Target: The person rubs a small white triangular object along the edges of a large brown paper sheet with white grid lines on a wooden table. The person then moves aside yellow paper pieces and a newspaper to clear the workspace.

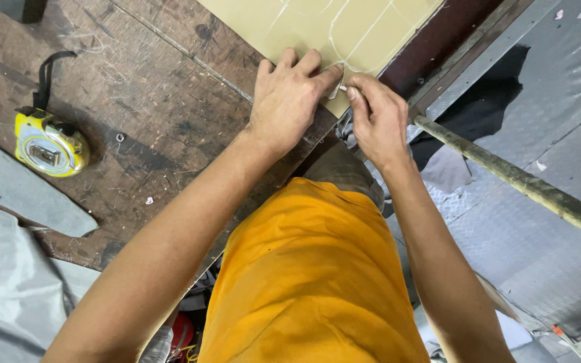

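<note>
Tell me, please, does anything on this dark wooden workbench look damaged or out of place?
Only wear: the dark wooden workbench is heavily scratched and stained. The yellow tape measure lies on its side; both hands meet at the pale sheet's corner.

The small white object (341,88) pinched in the right hand (376,119) is mostly hidden by the fingers, too small to identify. The left hand (290,97) covers the near corner of the yellowish sheet (344,27), which the far edge cuts off. The pole (519,178) runs off right.
</note>
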